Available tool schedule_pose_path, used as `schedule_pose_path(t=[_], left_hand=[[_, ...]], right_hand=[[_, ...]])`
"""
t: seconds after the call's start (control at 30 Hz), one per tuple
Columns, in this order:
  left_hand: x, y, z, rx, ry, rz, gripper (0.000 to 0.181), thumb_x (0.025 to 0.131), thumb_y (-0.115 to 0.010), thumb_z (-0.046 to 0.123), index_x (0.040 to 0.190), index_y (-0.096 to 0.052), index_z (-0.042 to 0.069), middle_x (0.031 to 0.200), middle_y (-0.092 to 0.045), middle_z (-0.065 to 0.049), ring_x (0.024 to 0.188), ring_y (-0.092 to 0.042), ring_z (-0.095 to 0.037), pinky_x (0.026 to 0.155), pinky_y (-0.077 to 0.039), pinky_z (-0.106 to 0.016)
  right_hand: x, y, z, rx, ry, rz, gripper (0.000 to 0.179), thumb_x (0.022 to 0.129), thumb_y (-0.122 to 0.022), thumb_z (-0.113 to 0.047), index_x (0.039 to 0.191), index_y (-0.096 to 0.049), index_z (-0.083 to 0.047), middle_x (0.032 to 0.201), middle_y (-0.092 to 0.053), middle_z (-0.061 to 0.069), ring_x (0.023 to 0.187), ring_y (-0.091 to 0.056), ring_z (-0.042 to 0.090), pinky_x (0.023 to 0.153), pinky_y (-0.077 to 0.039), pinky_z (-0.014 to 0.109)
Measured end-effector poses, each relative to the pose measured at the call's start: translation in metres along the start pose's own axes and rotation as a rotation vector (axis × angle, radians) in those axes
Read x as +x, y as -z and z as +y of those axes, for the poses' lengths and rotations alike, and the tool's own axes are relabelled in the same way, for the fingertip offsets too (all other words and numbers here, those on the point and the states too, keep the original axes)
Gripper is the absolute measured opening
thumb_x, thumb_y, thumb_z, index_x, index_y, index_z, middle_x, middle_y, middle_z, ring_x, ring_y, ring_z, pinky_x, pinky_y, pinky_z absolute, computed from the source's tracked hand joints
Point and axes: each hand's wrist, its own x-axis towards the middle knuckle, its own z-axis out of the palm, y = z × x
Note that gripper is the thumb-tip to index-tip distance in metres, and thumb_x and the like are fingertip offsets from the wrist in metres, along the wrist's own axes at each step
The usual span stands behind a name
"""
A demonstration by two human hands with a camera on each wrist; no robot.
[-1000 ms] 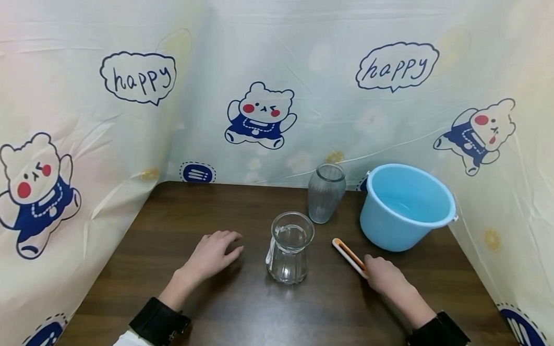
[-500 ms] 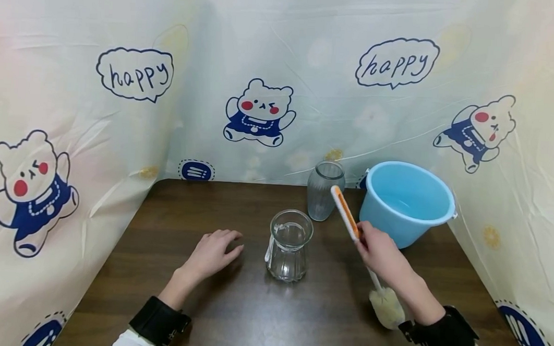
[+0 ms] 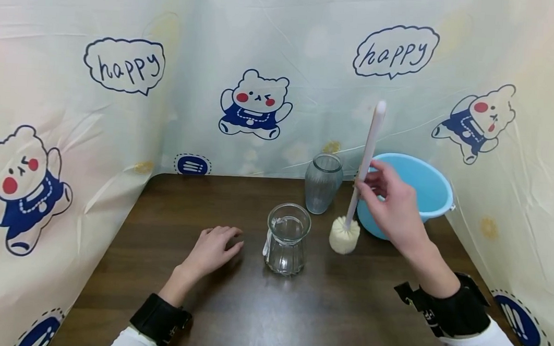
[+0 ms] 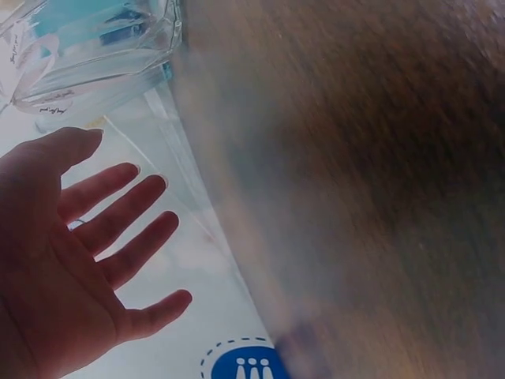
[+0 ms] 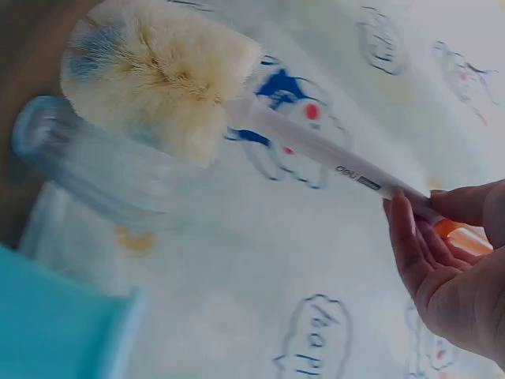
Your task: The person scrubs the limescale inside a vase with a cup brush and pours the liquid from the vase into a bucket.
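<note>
My right hand (image 3: 390,202) pinches a cup brush (image 5: 316,158) by its white handle, thumb on one side and fingertips on the other. The brush stands nearly upright, its round cream bristle head (image 3: 344,236) down, in front of the blue bucket. An orange strip shows on the handle in the right wrist view. My left hand (image 3: 213,250) lies at the table with loosely bent fingers, holding nothing; in the left wrist view its fingers (image 4: 130,213) are spread. Between the hands stands a clear glass vase (image 3: 286,241) with a white ribbon at its left side.
A taller grey glass vase (image 3: 323,183) stands behind, near the table's back edge. The light blue bucket (image 3: 435,194) is to its right, partly behind my right hand. A printed cloth (image 3: 265,31) surrounds the brown table (image 3: 260,318) at the back and sides.
My right hand has lifted the brush off the table and turned it from lying flat to nearly upright, head down, moving up beside the bucket. The left hand has stayed put.
</note>
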Motion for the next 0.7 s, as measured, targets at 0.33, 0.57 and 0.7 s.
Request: schedule_pose_path(t=[0.33, 0.57, 0.7], left_hand=[[0.001, 0.003, 0.004, 0.001, -0.037, 0.040, 0.030, 0.092, -0.062, 0.033, 0.116, -0.069, 0.015, 0.114, -0.071, -0.004, 0.110, -0.059, -0.024, 0.095, -0.040, -0.058], [0.001, 0.002, 0.003, -0.009, -0.059, 0.074, 0.027, 0.092, -0.064, 0.030, 0.111, -0.071, 0.014, 0.109, -0.072, -0.003, 0.103, -0.062, -0.023, 0.086, -0.047, -0.052], [0.000, 0.001, 0.003, -0.019, -0.068, 0.083, 0.026, 0.091, -0.064, 0.030, 0.110, -0.072, 0.014, 0.107, -0.072, -0.003, 0.101, -0.063, -0.022, 0.083, -0.049, -0.051]], right_hand=[[0.033, 0.009, -0.043, 0.294, 0.077, 0.124, 0.041, 0.087, -0.066, 0.001, 0.127, -0.054, 0.003, 0.101, -0.068, 0.015, 0.085, -0.065, 0.015, 0.077, -0.054, 0.015], [0.040, -0.010, -0.052, 0.462, 0.115, 0.067, 0.041, 0.086, -0.066, 0.006, 0.125, -0.053, 0.006, 0.102, -0.068, 0.020, 0.084, -0.065, 0.020, 0.074, -0.058, 0.023], [0.038, -0.025, -0.049, 0.465, 0.129, 0.027, 0.042, 0.085, -0.067, 0.006, 0.125, -0.053, 0.006, 0.100, -0.068, 0.021, 0.083, -0.065, 0.018, 0.073, -0.058, 0.022]])
